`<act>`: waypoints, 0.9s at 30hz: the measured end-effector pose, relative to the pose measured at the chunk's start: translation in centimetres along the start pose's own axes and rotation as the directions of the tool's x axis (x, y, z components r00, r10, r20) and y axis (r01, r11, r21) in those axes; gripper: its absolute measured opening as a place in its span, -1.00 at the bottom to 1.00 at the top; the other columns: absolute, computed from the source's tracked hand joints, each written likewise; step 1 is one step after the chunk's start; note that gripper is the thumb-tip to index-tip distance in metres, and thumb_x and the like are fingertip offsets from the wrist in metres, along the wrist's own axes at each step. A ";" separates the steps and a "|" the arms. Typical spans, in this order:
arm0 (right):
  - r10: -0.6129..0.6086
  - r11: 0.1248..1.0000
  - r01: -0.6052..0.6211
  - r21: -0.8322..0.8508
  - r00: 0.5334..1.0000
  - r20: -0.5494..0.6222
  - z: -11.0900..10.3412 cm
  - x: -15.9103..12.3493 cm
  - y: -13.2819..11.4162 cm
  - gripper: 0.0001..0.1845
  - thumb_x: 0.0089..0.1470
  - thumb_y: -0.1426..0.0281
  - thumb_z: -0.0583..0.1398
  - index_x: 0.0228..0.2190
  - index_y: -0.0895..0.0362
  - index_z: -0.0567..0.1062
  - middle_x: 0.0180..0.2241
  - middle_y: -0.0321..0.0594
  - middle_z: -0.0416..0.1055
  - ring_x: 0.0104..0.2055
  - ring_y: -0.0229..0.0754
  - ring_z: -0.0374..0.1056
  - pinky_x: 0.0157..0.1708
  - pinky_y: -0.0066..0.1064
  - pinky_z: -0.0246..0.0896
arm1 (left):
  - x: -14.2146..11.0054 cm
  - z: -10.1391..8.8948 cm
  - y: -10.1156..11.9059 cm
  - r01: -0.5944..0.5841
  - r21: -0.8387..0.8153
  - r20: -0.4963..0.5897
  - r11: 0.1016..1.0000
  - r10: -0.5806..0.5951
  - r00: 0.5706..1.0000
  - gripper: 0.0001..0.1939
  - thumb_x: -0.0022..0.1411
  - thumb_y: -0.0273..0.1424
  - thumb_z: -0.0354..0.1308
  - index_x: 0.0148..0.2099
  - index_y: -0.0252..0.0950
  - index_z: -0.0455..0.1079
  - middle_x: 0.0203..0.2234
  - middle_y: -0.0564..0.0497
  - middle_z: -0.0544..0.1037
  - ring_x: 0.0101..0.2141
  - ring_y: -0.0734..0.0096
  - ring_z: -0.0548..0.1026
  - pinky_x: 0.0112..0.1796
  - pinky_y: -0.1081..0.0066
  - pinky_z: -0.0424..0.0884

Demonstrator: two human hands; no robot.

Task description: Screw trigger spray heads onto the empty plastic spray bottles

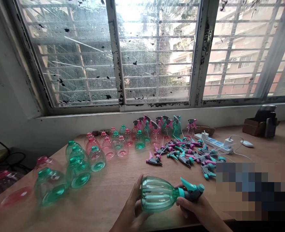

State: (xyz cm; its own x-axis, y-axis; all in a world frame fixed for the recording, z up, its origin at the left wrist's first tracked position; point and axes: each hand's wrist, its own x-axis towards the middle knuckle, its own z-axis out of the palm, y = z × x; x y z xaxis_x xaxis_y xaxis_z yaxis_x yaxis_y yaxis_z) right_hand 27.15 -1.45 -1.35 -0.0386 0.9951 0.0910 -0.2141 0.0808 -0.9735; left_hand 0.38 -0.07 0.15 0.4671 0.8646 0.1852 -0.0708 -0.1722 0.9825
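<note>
A clear green spray bottle [158, 194] lies sideways in the air over the table's front edge, its base toward the left. My left hand [132, 206] wraps round the base end. At the neck, my right hand [195, 207] grips the teal collar and the dark grey spray head [193, 192] with its teal trigger. The head sits on the bottle's mouth; how tightly it is screwed cannot be seen. Beyond my hands lies a pile of loose spray heads [184, 158] in pink, teal and grey, with thin tubes.
Open green bottles [78, 174] and pink bottles [107, 149] stand on the left of the wooden table [123, 180]. Several bottles with spray heads [167, 129] stand by the window wall. A white power strip [215, 143] and a brown box [256, 126] are at right. A blurred patch covers the lower right.
</note>
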 end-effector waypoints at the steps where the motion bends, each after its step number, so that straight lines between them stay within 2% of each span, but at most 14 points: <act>1: 0.002 1.000 -0.003 -0.015 1.000 -0.006 0.0 0.0 0.0 -0.41 -0.16 -0.02 0.49 -0.22 0.13 0.58 -0.62 -0.36 0.46 -0.65 -0.23 0.30 -0.56 -0.36 0.22 | -0.1 0.1 0.2 0.001 -0.005 0.008 1.000 -0.001 1.000 0.08 0.18 -0.06 0.39 0.51 0.05 -0.21 0.45 -0.14 0.14 0.34 -0.17 0.26 0.27 0.07 0.27; 5: 0.004 0.995 -0.002 -0.101 1.000 0.013 -0.1 0.1 0.2 -0.39 -0.17 -0.03 0.48 -0.19 0.10 0.57 -0.69 -0.44 0.38 -0.66 -0.22 0.28 -0.55 -0.36 0.25 | -0.6 0.3 1.5 0.022 -0.039 0.018 0.999 -0.022 1.000 0.20 0.15 -0.16 0.45 0.53 -0.01 -0.35 0.49 -0.15 -0.01 0.39 -0.18 0.14 0.29 0.11 0.27; 8: 0.004 0.994 0.000 -0.111 0.999 0.034 -0.2 0.1 0.2 -0.40 -0.14 -0.03 0.47 -0.19 0.11 0.57 -0.67 -0.41 0.42 -0.65 -0.22 0.31 -0.54 -0.37 0.25 | -0.6 0.4 2.0 0.032 -0.038 0.029 0.999 -0.031 0.999 0.12 0.19 -0.17 0.42 0.53 -0.05 -0.26 0.47 -0.15 0.07 0.41 -0.15 0.10 0.30 0.14 0.24; 11: 0.006 0.997 -0.003 -0.077 0.999 0.038 -0.3 0.0 0.0 -0.41 -0.10 -0.02 0.46 -0.19 0.14 0.56 -0.64 -0.36 0.46 -0.63 -0.23 0.32 -0.55 -0.39 0.24 | -0.5 0.4 1.6 -0.007 -0.001 0.027 1.000 0.007 1.000 0.05 0.20 -0.15 0.41 0.51 0.01 -0.18 0.48 -0.10 0.06 0.36 -0.12 0.21 0.28 0.18 0.27; 13: 0.008 0.999 -0.006 -0.054 0.999 0.038 -0.3 0.0 -0.2 -0.43 -0.09 -0.02 0.46 -0.20 0.14 0.57 -0.66 -0.37 0.44 -0.64 -0.23 0.31 -0.55 -0.40 0.22 | -0.3 0.3 1.1 -0.024 0.036 0.013 0.999 0.023 1.000 0.03 0.21 -0.10 0.38 0.51 0.05 -0.20 0.47 -0.09 0.07 0.31 -0.07 0.32 0.25 0.19 0.31; 16: 0.015 1.000 -0.014 -0.017 0.999 0.038 -0.2 -0.1 -0.4 -0.43 -0.11 -0.02 0.47 -0.22 0.13 0.56 -0.64 -0.38 0.43 -0.64 -0.25 0.30 -0.56 -0.41 0.22 | -0.1 0.2 0.5 -0.027 0.064 0.017 0.998 0.026 1.000 0.02 0.26 -0.02 0.29 0.51 0.02 -0.28 0.41 -0.15 0.21 0.24 -0.02 0.41 0.24 0.17 0.30; 18: 0.016 1.000 -0.015 -0.024 0.999 0.043 -0.2 -0.1 -0.3 -0.42 -0.11 -0.02 0.46 -0.21 0.13 0.56 -0.63 -0.38 0.43 -0.63 -0.25 0.30 -0.55 -0.40 0.23 | -0.2 0.1 0.6 -0.027 0.074 0.036 0.997 0.024 0.999 0.07 0.25 -0.04 0.32 0.52 0.00 -0.32 0.41 -0.16 0.20 0.27 -0.02 0.37 0.28 0.15 0.23; 22: 0.007 0.995 0.000 -0.104 0.998 0.067 -0.2 0.0 0.0 -0.44 -0.10 0.00 0.45 -0.17 0.08 0.54 -0.68 -0.46 0.36 -0.63 -0.22 0.29 -0.53 -0.39 0.24 | -0.4 0.1 1.5 -0.008 0.045 0.042 0.999 0.006 0.999 0.12 0.20 -0.16 0.41 0.52 -0.04 -0.29 0.49 -0.14 -0.03 0.42 -0.04 0.09 0.35 0.14 0.09; 27: 0.012 0.994 -0.004 -0.110 0.998 0.067 -0.3 0.1 0.2 -0.46 -0.10 0.03 0.45 -0.17 0.09 0.53 -0.67 -0.46 0.36 -0.64 -0.22 0.29 -0.54 -0.39 0.24 | -0.3 0.4 2.1 0.015 -0.043 0.053 0.999 -0.013 0.999 0.07 0.18 -0.20 0.44 0.51 -0.06 -0.16 0.46 -0.16 0.07 0.40 -0.06 0.13 0.36 0.06 0.06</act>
State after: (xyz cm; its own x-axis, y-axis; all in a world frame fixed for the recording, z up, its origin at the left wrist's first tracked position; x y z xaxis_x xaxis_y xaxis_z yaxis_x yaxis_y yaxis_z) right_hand 27.37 -1.29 -1.54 -0.1062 0.9900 0.0934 -0.1053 0.0822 -0.9910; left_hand 0.40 -0.90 2.18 0.5138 0.8407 0.1713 -0.1019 -0.1385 0.9851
